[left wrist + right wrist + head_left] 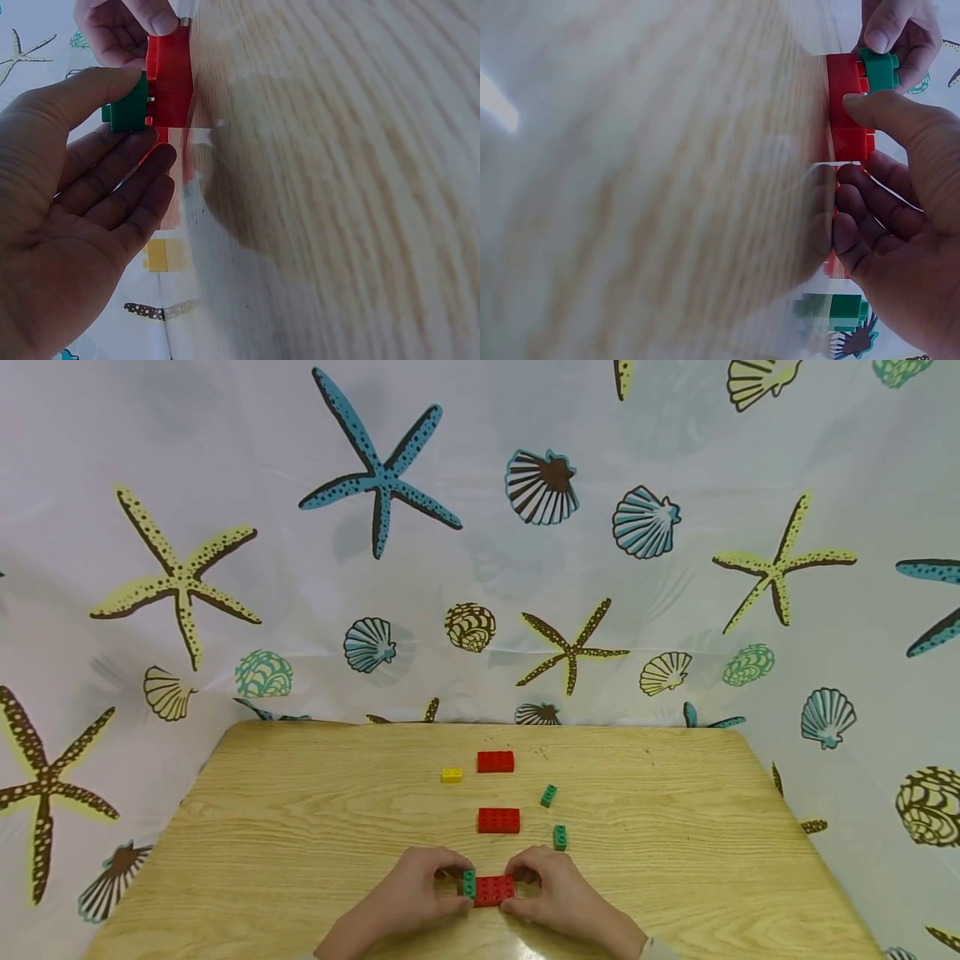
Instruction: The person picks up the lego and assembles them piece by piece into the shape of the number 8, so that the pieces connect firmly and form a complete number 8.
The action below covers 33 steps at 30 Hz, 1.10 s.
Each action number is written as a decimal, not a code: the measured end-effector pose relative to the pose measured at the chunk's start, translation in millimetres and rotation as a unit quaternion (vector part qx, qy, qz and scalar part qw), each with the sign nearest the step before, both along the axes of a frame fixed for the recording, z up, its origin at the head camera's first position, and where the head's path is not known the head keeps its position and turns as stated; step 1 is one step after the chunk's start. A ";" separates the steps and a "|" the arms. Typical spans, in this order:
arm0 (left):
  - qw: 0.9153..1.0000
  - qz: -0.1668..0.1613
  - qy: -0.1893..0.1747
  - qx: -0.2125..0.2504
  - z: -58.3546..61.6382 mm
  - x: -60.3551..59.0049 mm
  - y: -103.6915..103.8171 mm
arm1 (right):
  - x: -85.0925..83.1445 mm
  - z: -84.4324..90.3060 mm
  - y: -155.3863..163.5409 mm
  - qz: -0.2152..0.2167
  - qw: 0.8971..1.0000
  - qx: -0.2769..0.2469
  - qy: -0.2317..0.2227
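Observation:
Near the front of the table lies a red toy brick with several studs on top. My left hand pinches a small green brick between thumb and fingers over the red brick's left end. In the left wrist view the green brick sits at the red brick's studs; whether it is fully pressed on I cannot tell. My right hand grips the red brick's right end, its thumb on the near side in the right wrist view, where the red brick rests on the table.
Beyond the hands lie a red brick and another red brick farther back. Two small green bricks, one nearer and one farther, are to the right. A yellow brick lies back left on the wooden table.

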<state>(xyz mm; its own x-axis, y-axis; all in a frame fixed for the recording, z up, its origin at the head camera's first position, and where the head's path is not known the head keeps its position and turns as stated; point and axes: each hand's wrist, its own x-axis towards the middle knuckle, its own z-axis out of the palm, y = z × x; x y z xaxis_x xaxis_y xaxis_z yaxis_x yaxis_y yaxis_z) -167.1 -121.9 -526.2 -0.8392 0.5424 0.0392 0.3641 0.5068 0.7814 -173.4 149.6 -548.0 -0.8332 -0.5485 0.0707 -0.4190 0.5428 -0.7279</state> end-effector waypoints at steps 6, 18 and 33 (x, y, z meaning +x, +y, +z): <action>1.000 0.001 -0.010 -0.005 -2.0 -1.4 0.0 | 1.0 0.3 -0.6 -0.003 1.000 -0.004 -0.025; 1.000 0.000 -0.010 -0.013 -3.3 -2.3 1.9 | 0.5 0.1 -0.4 -0.004 0.999 -0.005 -0.035; 0.999 -0.005 -0.007 -0.032 -1.7 -6.1 2.1 | 1.3 2.6 -1.7 -0.003 1.000 0.005 -0.028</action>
<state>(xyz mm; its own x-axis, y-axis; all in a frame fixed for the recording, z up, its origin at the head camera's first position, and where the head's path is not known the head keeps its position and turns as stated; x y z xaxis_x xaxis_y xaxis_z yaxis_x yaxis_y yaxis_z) -173.2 -119.7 -527.9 -0.8340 0.5517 -0.0078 0.3580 0.5517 0.7533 -172.1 147.9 -545.4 -0.8390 -0.5438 0.0185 -0.3744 0.5522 -0.7449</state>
